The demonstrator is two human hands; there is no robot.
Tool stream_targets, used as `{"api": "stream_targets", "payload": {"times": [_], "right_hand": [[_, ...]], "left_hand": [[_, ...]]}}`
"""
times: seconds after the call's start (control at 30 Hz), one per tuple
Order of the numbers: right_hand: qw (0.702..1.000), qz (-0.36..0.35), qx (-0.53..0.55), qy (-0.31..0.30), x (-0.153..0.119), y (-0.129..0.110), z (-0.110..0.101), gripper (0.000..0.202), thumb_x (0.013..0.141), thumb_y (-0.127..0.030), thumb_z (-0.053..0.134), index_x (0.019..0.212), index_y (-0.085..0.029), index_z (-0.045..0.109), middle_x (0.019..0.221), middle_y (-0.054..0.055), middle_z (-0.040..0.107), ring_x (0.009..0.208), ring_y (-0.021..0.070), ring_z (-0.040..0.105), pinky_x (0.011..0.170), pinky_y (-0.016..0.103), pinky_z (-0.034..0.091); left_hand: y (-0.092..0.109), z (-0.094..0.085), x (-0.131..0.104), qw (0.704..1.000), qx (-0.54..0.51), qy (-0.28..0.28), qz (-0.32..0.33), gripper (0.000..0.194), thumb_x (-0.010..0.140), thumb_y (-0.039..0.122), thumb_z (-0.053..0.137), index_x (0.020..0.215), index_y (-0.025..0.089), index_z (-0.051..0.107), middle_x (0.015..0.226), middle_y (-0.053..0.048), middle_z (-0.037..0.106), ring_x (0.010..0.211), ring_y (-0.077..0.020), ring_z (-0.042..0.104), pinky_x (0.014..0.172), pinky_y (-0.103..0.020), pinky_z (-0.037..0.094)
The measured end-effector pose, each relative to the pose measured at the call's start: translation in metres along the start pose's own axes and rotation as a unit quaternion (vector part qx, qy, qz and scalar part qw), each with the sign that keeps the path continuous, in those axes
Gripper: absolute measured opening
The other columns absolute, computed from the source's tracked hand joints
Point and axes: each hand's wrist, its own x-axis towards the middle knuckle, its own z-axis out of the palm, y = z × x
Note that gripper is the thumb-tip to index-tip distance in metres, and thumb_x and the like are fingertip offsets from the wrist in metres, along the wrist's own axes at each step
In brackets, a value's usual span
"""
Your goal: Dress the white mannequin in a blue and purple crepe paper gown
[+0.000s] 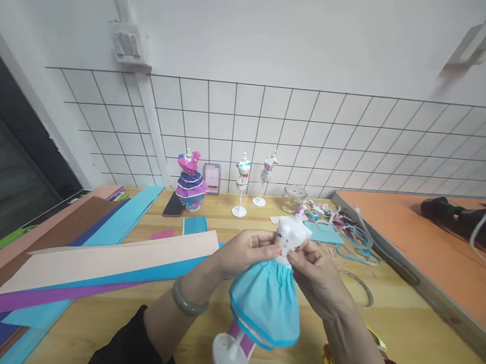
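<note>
A small white mannequin [292, 232] with a round white base [230, 359] tilts in front of me, held off upright. Around its waist sits a gathered light-blue skirt [267, 303] with a brighter blue hem. My left hand [243, 253] pinches the mannequin at the left side of its torso, just above the skirt. On the other side, my right hand [318, 272] closes its thumb and fingers on the waist. Some fingertips are hidden behind the torso.
Long paper strips [111, 258] cover the left side. At the back stand a dressed mannequin [191, 183], two bare-skirted mannequins [241, 184] [266, 175] and a glass jar [294, 199]. Ribbons and trinkets [349, 227] lie behind my right hand, near a loose ring [365, 287].
</note>
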Motion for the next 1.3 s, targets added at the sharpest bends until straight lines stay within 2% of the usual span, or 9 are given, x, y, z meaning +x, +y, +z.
{"api": "stream_targets", "payload": {"times": [0.37, 0.53, 0.67, 0.87, 0.97, 1.07, 1.17, 1.23, 1.3], "right_hand": [[0.998, 0.032, -0.029, -0.044, 0.005, 0.008, 0.005, 0.030, 0.055, -0.043, 0.087, 0.068, -0.022, 0.070, 0.069, 0.004, 0.068, 0.067, 0.0207, 0.062, 0.073, 0.040, 0.053], [0.997, 0.022, -0.057, -0.056, 0.007, 0.004, 0.014, 0.030, 0.059, -0.044, 0.085, 0.059, -0.022, 0.065, 0.057, 0.001, 0.061, 0.054, 0.0157, 0.056, 0.059, 0.033, 0.052], [0.998, 0.029, -0.054, -0.034, 0.012, 0.006, 0.009, 0.027, 0.060, -0.039, 0.085, 0.072, -0.022, 0.068, 0.067, 0.002, 0.067, 0.058, 0.0156, 0.060, 0.060, 0.032, 0.053], [0.998, 0.028, -0.056, -0.030, 0.015, 0.012, -0.017, 0.037, 0.064, -0.034, 0.085, 0.097, -0.029, 0.071, 0.095, 0.003, 0.073, 0.087, 0.0198, 0.068, 0.084, 0.039, 0.054], [0.988, 0.016, -0.151, -0.029, 0.010, 0.022, -0.026, 0.033, 0.070, -0.036, 0.081, 0.099, -0.025, 0.070, 0.094, 0.005, 0.074, 0.088, 0.0208, 0.068, 0.084, 0.041, 0.054], [0.928, -0.021, -0.353, -0.115, 0.005, 0.039, -0.030, 0.021, 0.080, -0.033, 0.070, 0.098, -0.021, 0.069, 0.095, 0.007, 0.074, 0.089, 0.0221, 0.068, 0.084, 0.042, 0.054], [0.745, -0.132, -0.609, -0.239, 0.007, 0.054, -0.032, 0.024, 0.088, -0.012, 0.052, 0.104, -0.020, 0.068, 0.106, 0.007, 0.072, 0.097, 0.0197, 0.066, 0.086, 0.037, 0.052], [0.629, -0.186, -0.705, -0.268, 0.013, 0.062, -0.035, 0.034, 0.086, -0.001, 0.045, 0.104, -0.020, 0.068, 0.106, 0.009, 0.071, 0.099, 0.0206, 0.063, 0.084, 0.036, 0.049], [0.580, -0.207, -0.746, -0.254, 0.022, 0.066, -0.039, 0.031, 0.086, 0.000, 0.045, 0.096, -0.018, 0.068, 0.100, 0.013, 0.070, 0.096, 0.0253, 0.061, 0.080, 0.039, 0.046]], "left_hand": [[0.006, -0.012, -0.004, 0.999, 0.051, -0.014, -0.013, 0.038, 0.071, 0.043, 0.075, 0.093, 0.013, 0.069, 0.090, -0.009, 0.068, 0.090, -0.0197, 0.062, 0.085, -0.032, 0.044], [0.012, -0.017, -0.007, 0.997, 0.070, -0.034, -0.003, 0.027, 0.073, 0.034, 0.069, 0.091, 0.015, 0.068, 0.096, -0.009, 0.068, 0.099, -0.0236, 0.061, 0.088, -0.034, 0.045], [0.015, -0.018, -0.006, 0.986, 0.164, -0.024, 0.032, 0.025, 0.079, 0.026, 0.061, 0.100, 0.013, 0.065, 0.105, -0.010, 0.067, 0.104, -0.0236, 0.061, 0.092, -0.036, 0.045], [0.022, -0.031, -0.007, 0.955, 0.267, 0.066, 0.109, 0.037, 0.079, 0.018, 0.058, 0.114, 0.011, 0.064, 0.118, -0.012, 0.066, 0.114, -0.0258, 0.060, 0.101, -0.040, 0.044], [0.027, -0.041, -0.008, 0.941, 0.281, 0.141, 0.126, 0.041, 0.077, 0.019, 0.061, 0.117, 0.008, 0.063, 0.122, -0.014, 0.065, 0.118, -0.0261, 0.058, 0.103, -0.039, 0.043], [0.031, -0.049, -0.008, 0.925, 0.291, 0.182, 0.163, 0.046, 0.077, 0.016, 0.060, 0.122, 0.009, 0.060, 0.121, -0.012, 0.066, 0.117, -0.0255, 0.060, 0.104, -0.039, 0.043], [0.032, -0.052, -0.006, 0.918, 0.290, 0.198, 0.183, 0.043, 0.077, 0.014, 0.057, 0.119, 0.011, 0.061, 0.120, -0.009, 0.067, 0.117, -0.0249, 0.060, 0.103, -0.038, 0.044], [0.030, -0.053, -0.004, 0.918, 0.281, 0.211, 0.183, 0.041, 0.076, 0.014, 0.058, 0.117, 0.011, 0.061, 0.120, -0.010, 0.067, 0.118, -0.0249, 0.060, 0.103, -0.037, 0.044], [0.025, -0.054, -0.001, 0.920, 0.264, 0.222, 0.187, 0.040, 0.077, 0.016, 0.059, 0.116, 0.010, 0.060, 0.120, -0.012, 0.067, 0.118, -0.0248, 0.060, 0.102, -0.036, 0.044]]}}
